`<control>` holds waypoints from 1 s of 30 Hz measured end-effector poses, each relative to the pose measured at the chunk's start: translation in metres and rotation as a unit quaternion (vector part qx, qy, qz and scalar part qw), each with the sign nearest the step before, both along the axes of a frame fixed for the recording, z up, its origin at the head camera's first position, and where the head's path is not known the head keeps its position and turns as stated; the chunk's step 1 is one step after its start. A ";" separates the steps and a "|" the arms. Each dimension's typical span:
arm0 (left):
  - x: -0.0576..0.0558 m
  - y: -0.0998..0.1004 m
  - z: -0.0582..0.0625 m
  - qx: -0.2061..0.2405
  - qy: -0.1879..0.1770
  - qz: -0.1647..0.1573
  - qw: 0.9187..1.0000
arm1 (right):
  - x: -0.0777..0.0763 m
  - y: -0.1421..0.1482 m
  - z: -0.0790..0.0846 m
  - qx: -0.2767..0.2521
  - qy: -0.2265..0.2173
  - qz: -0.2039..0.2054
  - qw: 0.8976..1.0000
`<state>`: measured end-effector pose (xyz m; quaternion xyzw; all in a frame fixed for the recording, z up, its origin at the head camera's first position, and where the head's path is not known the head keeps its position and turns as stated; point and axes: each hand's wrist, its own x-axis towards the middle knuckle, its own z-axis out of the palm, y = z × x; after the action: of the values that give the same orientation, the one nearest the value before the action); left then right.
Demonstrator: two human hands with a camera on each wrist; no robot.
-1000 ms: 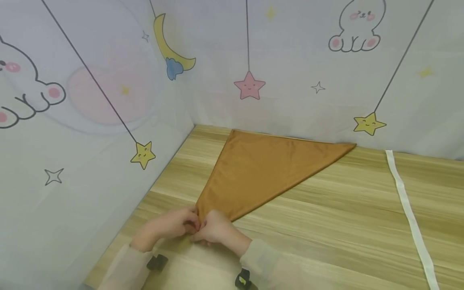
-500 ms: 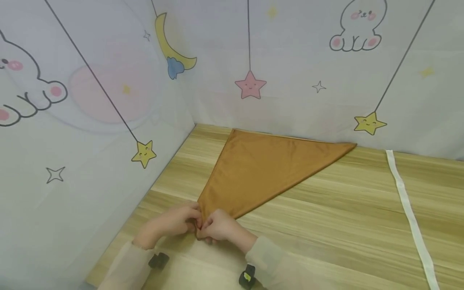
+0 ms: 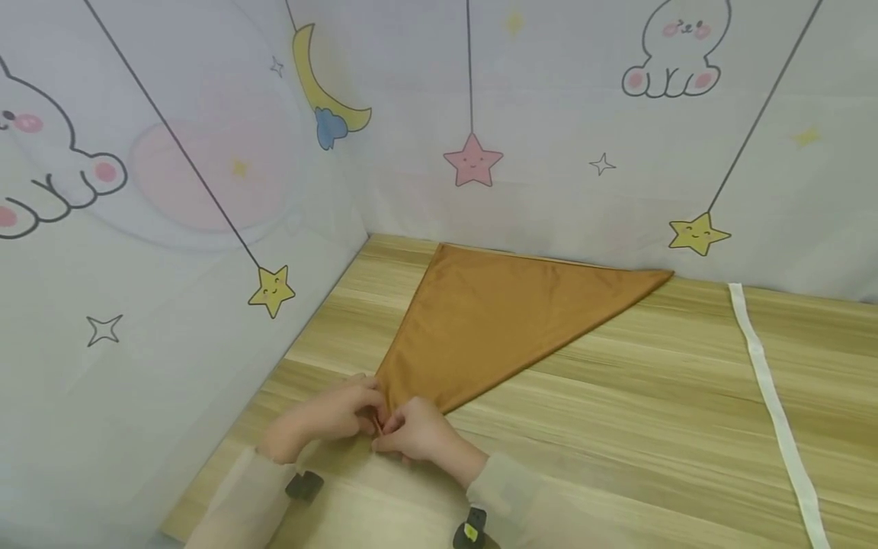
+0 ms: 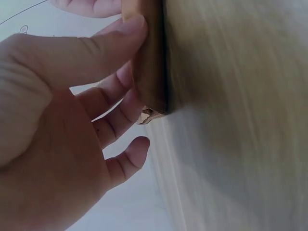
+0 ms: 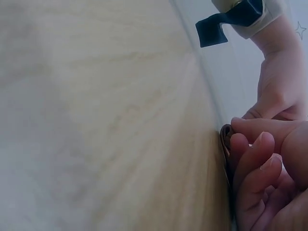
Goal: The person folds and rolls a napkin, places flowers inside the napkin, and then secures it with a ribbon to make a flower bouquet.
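Observation:
An orange-brown cloth napkin [image 3: 494, 320], folded into a triangle, lies on the wood-grain table with its narrow near end under both hands. My left hand [image 3: 343, 410] pinches the left side of that end. In the left wrist view the thumb presses on a narrow folded band of cloth [image 4: 150, 62], with fingers behind it and layered edges showing at its end. My right hand [image 3: 420, 431], just beside the left, pinches the same end between thumb and fingers. A small rolled edge [image 5: 226, 131] of the cloth shows at the fingertips in the right wrist view.
A white strip [image 3: 775, 404] runs front to back along the right of the table [image 3: 617, 427]. Pale printed sheets [image 3: 549, 152] with stars, a moon and cartoon animals stand at the back and left. The napkin's far edge lies close to the back sheet.
Both hands have shifted slightly right, and the left hand a little farther from me, still at the napkin's near end. The rest of the napkin lies as before.

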<state>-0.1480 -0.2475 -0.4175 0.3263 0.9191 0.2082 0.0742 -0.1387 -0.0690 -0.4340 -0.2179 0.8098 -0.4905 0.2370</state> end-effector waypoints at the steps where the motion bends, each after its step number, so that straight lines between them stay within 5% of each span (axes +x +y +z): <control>1: 0.000 0.000 0.000 0.002 -0.004 0.003 1.000 | 0.000 0.000 0.000 0.000 -0.002 -0.002 1.000; 8: 0.000 0.003 0.001 -0.015 0.014 0.012 1.000 | 0.004 0.000 -0.003 -0.019 -0.001 -0.034 0.999; 15: -0.002 0.006 0.002 -0.034 0.020 0.011 0.999 | 0.011 -0.001 -0.002 -0.045 0.067 -0.066 0.995; 25: -0.005 0.008 0.004 -0.016 0.004 0.007 1.000 | 0.012 -0.001 -0.005 -0.068 0.039 -0.109 0.991; 30: -0.005 0.009 0.003 -0.020 0.029 0.001 0.999 | 0.009 0.002 -0.005 -0.065 0.047 -0.102 0.991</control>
<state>-0.1533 -0.2383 -0.4143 0.3294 0.9252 0.1806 0.0532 -0.1293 -0.0675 -0.4389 -0.1714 0.8044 -0.5532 0.1327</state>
